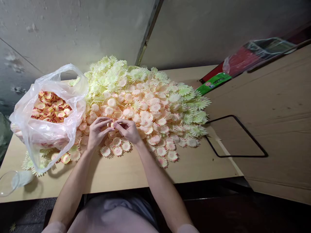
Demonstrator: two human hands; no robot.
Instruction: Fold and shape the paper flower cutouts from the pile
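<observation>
My left hand (97,131) and my right hand (130,131) meet at the front of a large pile. Between their fingertips is a small pale artificial flower (112,124) with a reddish edge; both hands pinch it. Fine detail on it is too small to make out. Under and behind my hands spreads the pile of artificial flower petals (145,106), peach in the middle and yellow-green around the edges. Several loose petal discs (118,150) lie just in front of my hands.
At the left stands a translucent plastic bag (60,136), open at the top, full of red-edged yellow flower pieces (51,108). A clear cup (17,183) lies on its side near the table's (116,176) left front corner. Cardboard (274,129) with a black wire loop (239,156) borders the right.
</observation>
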